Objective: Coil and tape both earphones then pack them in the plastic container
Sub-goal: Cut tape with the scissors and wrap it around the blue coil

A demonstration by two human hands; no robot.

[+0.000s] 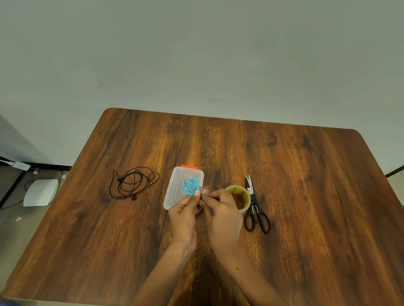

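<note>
Desk [289,181] carries all. Midway between side edges, the lidded box [172,198] waits for packing. Left hand [184,216] pinches the blue coil [189,186] over it; right hand [224,213] pinches tape [206,189] on. Black earphone [133,183] lies uncoiled leftward.

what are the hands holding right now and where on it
The left hand pinches the coiled blue earphones at the coil's near edge. The right hand pinches a clear tape strip beside it.
</note>
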